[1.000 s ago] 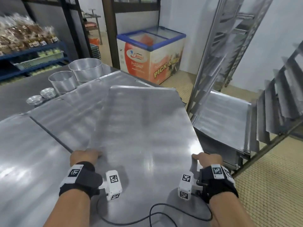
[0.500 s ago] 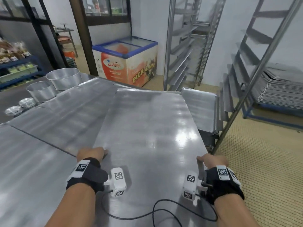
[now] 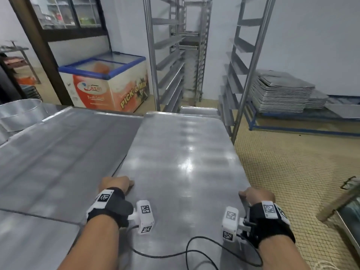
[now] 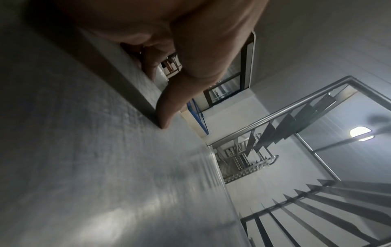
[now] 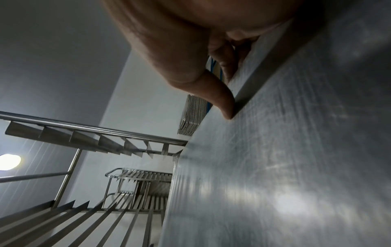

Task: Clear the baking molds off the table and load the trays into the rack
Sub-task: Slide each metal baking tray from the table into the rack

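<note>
Hands, left [image 3: 116, 185] and right [image 3: 257, 195], grip tray [image 3: 181, 162] rims; fingers beneath mostly hidden.

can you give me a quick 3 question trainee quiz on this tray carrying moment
1. True or false: both hands grip the same tray.
2. The rack the tray points toward stands: A) ahead B) behind the chest freezer C) on the table.
3. What lies stacked on the low blue shelf at right?

Key: 1 true: left hand, right hand hold its side edges. 2 A. 3 A stack of trays.
</note>
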### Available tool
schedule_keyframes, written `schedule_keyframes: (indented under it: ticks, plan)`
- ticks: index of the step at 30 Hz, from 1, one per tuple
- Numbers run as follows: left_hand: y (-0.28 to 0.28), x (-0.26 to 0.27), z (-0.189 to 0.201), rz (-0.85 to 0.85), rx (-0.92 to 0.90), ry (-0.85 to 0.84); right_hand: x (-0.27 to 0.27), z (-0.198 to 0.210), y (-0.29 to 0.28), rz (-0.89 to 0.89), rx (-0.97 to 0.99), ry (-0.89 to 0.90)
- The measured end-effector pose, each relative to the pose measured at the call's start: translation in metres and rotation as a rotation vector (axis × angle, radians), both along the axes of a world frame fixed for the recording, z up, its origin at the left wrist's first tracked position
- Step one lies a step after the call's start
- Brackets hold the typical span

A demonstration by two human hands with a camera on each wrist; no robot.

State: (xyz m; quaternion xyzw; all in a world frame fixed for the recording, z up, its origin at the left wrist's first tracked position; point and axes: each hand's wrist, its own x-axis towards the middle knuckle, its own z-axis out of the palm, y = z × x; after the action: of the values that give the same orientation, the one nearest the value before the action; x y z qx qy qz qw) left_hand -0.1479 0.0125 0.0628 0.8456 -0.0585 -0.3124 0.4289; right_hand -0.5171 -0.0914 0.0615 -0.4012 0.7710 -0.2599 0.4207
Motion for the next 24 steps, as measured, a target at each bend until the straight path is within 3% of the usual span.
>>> schedule_keyframes:
  ticks: [2,8,16,24]
  plan:
    - [-0.030,0.017,-0.032,0.008,0.005,0.021,-0.008,-0.001,-0.005,-0.048,0.014,-0.020]
    - [-0.070,-0.015,0.006,-0.105,0.069,-0.013,-0.013,-0.008,-0.038,-0.096,0.032,0.026]
    - [-0.151,0.024,-0.010,-0.259,0.127,-0.043,0.023,-0.013,-0.102,-0.147,0.088,0.038]
    - [-0.217,0.047,-0.021,-0.283,0.115,-0.005,0.050,-0.024,-0.165,-0.187,0.146,-0.009]
